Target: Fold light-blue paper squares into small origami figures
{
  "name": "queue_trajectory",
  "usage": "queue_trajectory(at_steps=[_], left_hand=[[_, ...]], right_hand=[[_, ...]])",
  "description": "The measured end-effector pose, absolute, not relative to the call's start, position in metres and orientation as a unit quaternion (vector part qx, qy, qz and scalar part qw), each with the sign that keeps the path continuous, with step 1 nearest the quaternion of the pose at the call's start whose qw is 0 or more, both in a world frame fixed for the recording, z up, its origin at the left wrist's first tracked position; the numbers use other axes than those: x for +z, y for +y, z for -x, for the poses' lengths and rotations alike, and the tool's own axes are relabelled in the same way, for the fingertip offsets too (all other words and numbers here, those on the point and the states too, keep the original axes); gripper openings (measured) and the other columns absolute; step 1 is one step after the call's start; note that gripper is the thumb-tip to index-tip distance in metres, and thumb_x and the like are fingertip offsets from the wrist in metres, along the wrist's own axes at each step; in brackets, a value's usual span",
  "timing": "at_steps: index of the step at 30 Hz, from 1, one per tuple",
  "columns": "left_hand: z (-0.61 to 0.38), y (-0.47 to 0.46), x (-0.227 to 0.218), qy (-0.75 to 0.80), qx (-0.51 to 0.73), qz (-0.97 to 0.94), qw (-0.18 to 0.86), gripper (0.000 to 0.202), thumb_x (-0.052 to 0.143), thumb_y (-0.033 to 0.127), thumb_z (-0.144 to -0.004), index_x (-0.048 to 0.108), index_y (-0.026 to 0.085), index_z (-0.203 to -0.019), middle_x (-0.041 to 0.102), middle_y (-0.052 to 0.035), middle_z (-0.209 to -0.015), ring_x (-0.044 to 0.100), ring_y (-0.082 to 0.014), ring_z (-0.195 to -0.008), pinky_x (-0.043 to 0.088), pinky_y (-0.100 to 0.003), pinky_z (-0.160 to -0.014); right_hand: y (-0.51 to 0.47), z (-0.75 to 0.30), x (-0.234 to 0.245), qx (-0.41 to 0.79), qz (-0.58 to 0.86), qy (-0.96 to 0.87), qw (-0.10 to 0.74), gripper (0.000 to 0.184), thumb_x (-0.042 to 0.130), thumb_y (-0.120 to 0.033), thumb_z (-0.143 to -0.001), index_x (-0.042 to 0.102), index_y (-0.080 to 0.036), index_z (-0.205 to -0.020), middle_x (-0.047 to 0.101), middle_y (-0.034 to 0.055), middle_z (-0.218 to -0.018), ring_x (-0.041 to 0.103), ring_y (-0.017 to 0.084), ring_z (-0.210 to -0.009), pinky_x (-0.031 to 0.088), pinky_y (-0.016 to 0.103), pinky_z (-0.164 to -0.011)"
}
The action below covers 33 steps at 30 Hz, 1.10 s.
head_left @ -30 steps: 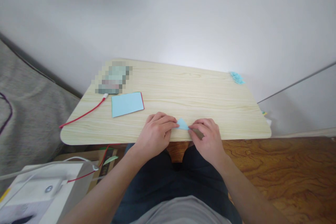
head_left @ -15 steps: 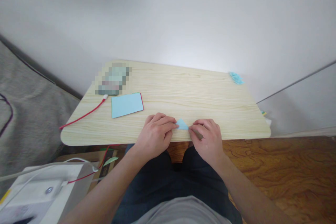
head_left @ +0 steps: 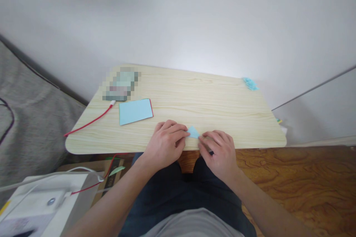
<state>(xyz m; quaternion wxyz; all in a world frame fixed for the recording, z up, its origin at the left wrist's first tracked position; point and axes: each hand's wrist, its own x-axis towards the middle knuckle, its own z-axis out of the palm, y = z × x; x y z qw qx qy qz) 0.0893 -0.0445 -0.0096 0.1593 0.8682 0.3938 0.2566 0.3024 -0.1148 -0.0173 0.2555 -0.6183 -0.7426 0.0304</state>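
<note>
A small piece of light blue paper (head_left: 193,132), folded into a triangle, lies near the front edge of the wooden tabletop (head_left: 194,96). My left hand (head_left: 167,142) grips its left corner, thumb and fingers together. At the right corner, the fingertips of my right hand (head_left: 218,152) close on the paper, the thumb just below them. To the left of my left hand rests a stack of rectangular paper sheets (head_left: 136,112), light blue on top, with a red edge showing on the right side.
A pixelated phone-like device (head_left: 121,85) sits at the back left, with a red cable (head_left: 90,123) running off the table's left edge. Folded blue paper pieces (head_left: 250,83) lie at the back right corner. A white box-like surface (head_left: 41,200) with cables stands below left.
My right hand's fingers have shifted slightly left and down along the folded paper's right corner. My left hand keeps nearly the same place. The view has moved a little.
</note>
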Motion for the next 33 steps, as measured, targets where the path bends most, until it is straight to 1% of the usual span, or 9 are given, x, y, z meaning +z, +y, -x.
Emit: queue_trajectory(at_steps=[5,11,17,22,26,29,31,32,33], left_hand=[[-0.091,-0.044,-0.010,0.396,0.271,-0.863,0.161,0.024,0.055,0.023,-0.096,0.074,0.029,-0.110,0.074,-0.0029,-0.115,0.058,-0.0237,-0.108,0.040,-0.045,-0.098],[-0.093,-0.045,-0.014,0.399,0.277,-0.862,0.143,0.022,0.053,0.026,-0.099,0.072,0.026,-0.110,0.075,-0.0045,-0.111,0.060,-0.0234,-0.106,0.041,-0.044,-0.097],[-0.095,-0.044,-0.019,0.400,0.301,-0.856,0.129,0.021,0.055,0.024,-0.098,0.070,0.023,-0.111,0.076,-0.0045,-0.106,0.063,-0.0227,-0.102,0.043,-0.042,-0.094],[-0.095,-0.041,-0.017,0.404,0.313,-0.848,0.140,0.020,0.057,0.023,-0.096,0.071,0.025,-0.111,0.076,-0.0039,-0.104,0.064,-0.0230,-0.101,0.044,-0.042,-0.093],[-0.099,-0.036,-0.016,0.420,0.342,-0.823,0.172,0.020,0.061,0.026,-0.093,0.070,0.024,-0.111,0.075,-0.0046,-0.108,0.063,-0.0241,-0.104,0.046,-0.043,-0.095],[-0.108,-0.022,-0.014,0.429,0.378,-0.795,0.201,0.029,0.066,0.025,-0.089,0.068,0.023,-0.118,0.073,-0.0051,-0.110,0.063,-0.0237,-0.106,0.047,-0.041,-0.098],[-0.114,-0.006,-0.011,0.445,0.402,-0.765,0.234,0.038,0.067,0.022,-0.086,0.066,0.023,-0.124,0.073,-0.0048,-0.109,0.064,-0.0219,-0.103,0.048,-0.039,-0.097],[-0.117,0.005,-0.009,0.460,0.411,-0.746,0.251,0.037,0.068,0.023,-0.085,0.068,0.024,-0.122,0.073,-0.0043,-0.106,0.065,-0.0213,-0.100,0.049,-0.038,-0.095],[-0.121,0.016,-0.006,0.474,0.415,-0.728,0.272,0.030,0.069,0.027,-0.085,0.070,0.023,-0.115,0.074,-0.0041,-0.103,0.066,-0.0211,-0.096,0.050,-0.037,-0.091]], right_hand=[[-0.103,-0.300,-0.019,0.052,0.620,-0.731,0.280,0.012,0.062,-0.031,-0.095,0.073,-0.026,-0.094,0.073,0.0041,-0.103,0.058,0.025,-0.104,0.041,0.044,-0.094],[-0.090,-0.294,-0.020,0.057,0.611,-0.738,0.281,0.017,0.060,-0.032,-0.097,0.073,-0.025,-0.107,0.071,0.0061,-0.106,0.057,0.025,-0.104,0.042,0.043,-0.092],[-0.084,-0.296,-0.025,0.028,0.587,-0.759,0.280,0.020,0.064,-0.037,-0.094,0.072,-0.024,-0.107,0.070,0.0071,-0.104,0.058,0.026,-0.100,0.043,0.043,-0.089],[-0.078,-0.296,-0.022,0.007,0.569,-0.776,0.273,0.018,0.061,-0.033,-0.097,0.072,-0.024,-0.109,0.071,0.0070,-0.103,0.059,0.025,-0.099,0.042,0.041,-0.087],[-0.068,-0.298,-0.018,0.016,0.556,-0.781,0.284,0.018,0.058,-0.029,-0.099,0.071,-0.023,-0.110,0.072,0.0072,-0.104,0.061,0.024,-0.099,0.042,0.040,-0.087],[-0.053,-0.301,-0.017,0.040,0.552,-0.771,0.315,0.018,0.056,-0.028,-0.100,0.072,-0.022,-0.105,0.072,0.0070,-0.102,0.062,0.024,-0.099,0.043,0.040,-0.087],[-0.038,-0.303,-0.016,0.075,0.549,-0.748,0.365,0.019,0.055,-0.028,-0.100,0.072,-0.021,-0.101,0.072,0.0072,-0.098,0.063,0.023,-0.097,0.045,0.038,-0.086],[-0.030,-0.304,-0.016,0.105,0.546,-0.733,0.391,0.020,0.055,-0.030,-0.100,0.072,-0.021,-0.099,0.072,0.0068,-0.095,0.064,0.022,-0.094,0.047,0.036,-0.084],[-0.021,-0.305,-0.015,0.139,0.547,-0.713,0.416,0.021,0.055,-0.031,-0.099,0.073,-0.021,-0.098,0.072,0.0064,-0.092,0.064,0.021,-0.090,0.048,0.035,-0.080]])
